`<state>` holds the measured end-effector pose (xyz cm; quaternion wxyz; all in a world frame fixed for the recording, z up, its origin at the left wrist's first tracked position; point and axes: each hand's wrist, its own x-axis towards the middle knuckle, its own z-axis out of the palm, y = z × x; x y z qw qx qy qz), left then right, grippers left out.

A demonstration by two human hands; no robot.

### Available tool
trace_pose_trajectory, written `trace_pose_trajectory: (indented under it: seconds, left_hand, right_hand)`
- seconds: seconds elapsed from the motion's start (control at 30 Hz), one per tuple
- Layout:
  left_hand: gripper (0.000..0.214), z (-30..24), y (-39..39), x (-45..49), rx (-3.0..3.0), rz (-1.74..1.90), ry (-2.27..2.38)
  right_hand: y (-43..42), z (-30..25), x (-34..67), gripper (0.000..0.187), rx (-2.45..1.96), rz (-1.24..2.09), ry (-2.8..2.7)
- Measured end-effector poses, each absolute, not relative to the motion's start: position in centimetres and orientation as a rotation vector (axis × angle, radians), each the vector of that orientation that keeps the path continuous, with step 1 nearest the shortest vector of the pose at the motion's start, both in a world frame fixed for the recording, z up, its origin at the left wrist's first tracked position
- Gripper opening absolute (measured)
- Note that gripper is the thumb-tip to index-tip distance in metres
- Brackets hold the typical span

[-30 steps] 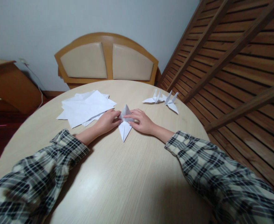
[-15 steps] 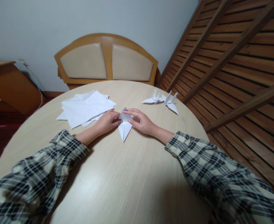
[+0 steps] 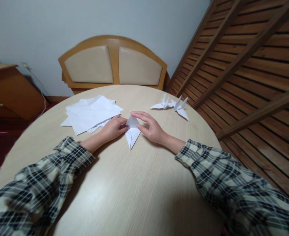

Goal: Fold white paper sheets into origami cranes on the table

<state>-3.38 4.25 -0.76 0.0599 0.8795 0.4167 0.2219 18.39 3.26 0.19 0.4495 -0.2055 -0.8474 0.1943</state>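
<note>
A white folded paper [image 3: 133, 135], kite-shaped with a pointed near end and a centre slit, lies on the table in front of me. My left hand [image 3: 115, 126] is closed at its left edge, thumb and fingers pinching the side corner. On the other side my right hand [image 3: 151, 127] curves around the upper part, the index fingertip at the top point and the thumb at the right corner. The upper flap stands partly raised between the fingers. The other fingers of my right hand are mostly hidden behind the index finger.
Loose sheets of white paper [image 3: 90, 113] lie in an untidy stack at the left, close to my left hand. Two folded paper cranes [image 3: 181, 109] rest at the right rear of the round table [image 3: 134, 190]. A padded wooden headboard [image 3: 115, 62] stands beyond the table.
My right index finger has straightened and shifted to the top of the folded paper, and the right thumb has moved slightly outward. My left hand keeps its pinch.
</note>
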Motion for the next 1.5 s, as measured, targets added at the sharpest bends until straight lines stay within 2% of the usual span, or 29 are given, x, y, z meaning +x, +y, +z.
trace_pose_trajectory:
  seconds: [0.13, 0.27, 0.4, 0.7, 1.13, 1.5]
  left_hand:
    - [0.022, -0.6, 4.2, -3.4, 2.652, 0.641, 1.299]
    - [0.009, -0.9, 4.2, -3.5, 2.567, 0.685, 1.376]
    - [0.045, -1.3, 4.2, -3.5, 2.437, 0.807, 1.312]
    - [0.054, -1.6, 4.4, -3.7, 2.467, 0.846, 1.265]
    - [0.042, -2.3, 4.6, -3.7, 2.782, 0.948, 1.247]
    - [0.03, -2.6, 5.0, -3.7, 2.852, 0.736, 1.133]
  right_hand:
    - [3.4, 0.5, 18.6, 0.05, -0.62, 0.369, -1.966]
    - [3.7, 0.6, 18.9, 0.043, -0.763, 0.326, -1.875]
    - [4.1, 0.1, 18.9, 0.029, -0.793, 0.339, -1.949]
    - [4.6, -1.4, 18.8, 0.03, -1.124, 0.312, -2.297]
    - [4.5, -1.3, 18.9, 0.031, -1.223, 0.263, -2.42]
    - [4.5, -1.4, 18.9, 0.041, -1.238, 0.312, -2.503]
